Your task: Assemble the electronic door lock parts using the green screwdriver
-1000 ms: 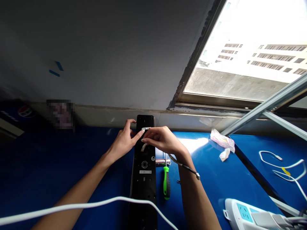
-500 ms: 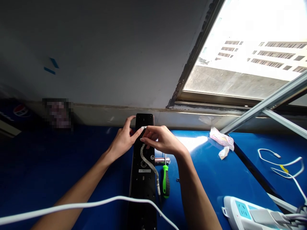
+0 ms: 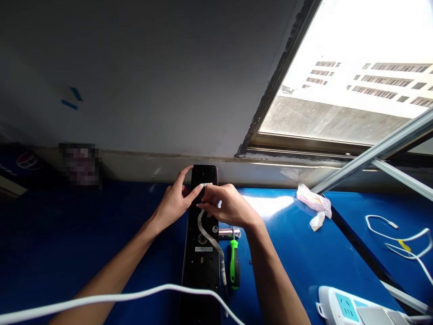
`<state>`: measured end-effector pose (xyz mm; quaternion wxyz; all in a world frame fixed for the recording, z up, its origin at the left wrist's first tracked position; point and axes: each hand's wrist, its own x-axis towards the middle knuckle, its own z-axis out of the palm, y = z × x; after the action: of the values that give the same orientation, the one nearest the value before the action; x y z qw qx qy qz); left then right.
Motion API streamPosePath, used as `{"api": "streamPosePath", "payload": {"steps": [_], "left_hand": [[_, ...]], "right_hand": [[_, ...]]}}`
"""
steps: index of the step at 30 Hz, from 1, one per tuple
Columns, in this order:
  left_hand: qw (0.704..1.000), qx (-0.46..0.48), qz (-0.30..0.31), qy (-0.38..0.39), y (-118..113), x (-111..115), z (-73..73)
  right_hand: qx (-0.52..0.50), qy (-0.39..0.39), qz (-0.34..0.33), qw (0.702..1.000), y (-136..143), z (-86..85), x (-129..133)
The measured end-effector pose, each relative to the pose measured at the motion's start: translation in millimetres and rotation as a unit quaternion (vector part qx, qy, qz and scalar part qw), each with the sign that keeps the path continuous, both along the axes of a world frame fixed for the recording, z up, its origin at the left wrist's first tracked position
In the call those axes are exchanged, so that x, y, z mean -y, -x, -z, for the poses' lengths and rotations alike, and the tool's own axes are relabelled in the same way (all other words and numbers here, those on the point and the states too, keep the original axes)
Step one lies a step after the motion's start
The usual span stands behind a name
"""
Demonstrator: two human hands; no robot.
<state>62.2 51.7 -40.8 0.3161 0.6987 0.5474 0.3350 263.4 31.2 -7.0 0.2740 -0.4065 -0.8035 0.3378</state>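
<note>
Your left hand (image 3: 174,205) and right hand (image 3: 227,206) meet at the top of a long black panel (image 3: 202,253) lying lengthwise on the blue bench (image 3: 297,253), fingers (image 3: 203,198) pinching a small white connector at the centre of the frame. A grey cable (image 3: 211,243) trails down the panel from your grip. Just right of the panel lies a green-handled screwdriver (image 3: 234,266). A white cord (image 3: 101,300) crosses the lower left, and a power strip (image 3: 352,309) sits at lower right.
</note>
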Motion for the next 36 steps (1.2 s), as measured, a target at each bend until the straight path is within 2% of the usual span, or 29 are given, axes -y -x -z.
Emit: {"api": "streamPosePath", "payload": {"steps": [18, 23, 25, 27, 30, 31, 32, 34, 36], "left_hand": [[0.998, 0.051, 0.024, 0.017, 2.4, -4.2, 5.5], [1.000, 0.018, 0.013, 0.002, 4.3, -5.4, 9.8], [1.000, 0.008, 0.021, 0.000, 5.9, -5.5, 8.7], [0.999, 0.008, 0.022, -0.038, 8.6, -4.7, 3.4], [0.983, -0.003, 0.021, -0.183, 15.4, -1.1, -11.5], [0.973, -0.012, 0.043, -0.226, 18.2, 0.4, -16.8], [0.965, -0.023, 0.099, -0.241, 20.9, 1.9, -21.2], [0.947, -0.043, 0.217, -0.233, 24.9, 3.7, -25.8], [0.934, -0.052, 0.266, -0.235, 25.7, 3.5, -24.2]], "right_hand": [[-0.012, 0.019, -0.008, 1.000, 0.0, -6.6, 1.7], [-0.035, 0.066, -0.023, 0.997, -13.7, -9.2, -0.4], [-0.043, 0.066, 0.002, 0.997, -24.7, -9.9, -1.4], [-0.041, 0.058, 0.048, 0.996, -36.2, -9.5, -2.5], [-0.015, 0.060, 0.088, 0.994, -49.0, -7.8, -2.8], [-0.001, 0.071, 0.085, 0.994, -51.4, -7.5, -2.2], [0.012, 0.086, 0.074, 0.994, -52.7, -7.6, -1.3], [0.034, 0.119, 0.040, 0.992, -52.8, -8.8, 1.2], [0.051, 0.143, 0.005, 0.988, -50.8, -11.6, 3.6]]}}
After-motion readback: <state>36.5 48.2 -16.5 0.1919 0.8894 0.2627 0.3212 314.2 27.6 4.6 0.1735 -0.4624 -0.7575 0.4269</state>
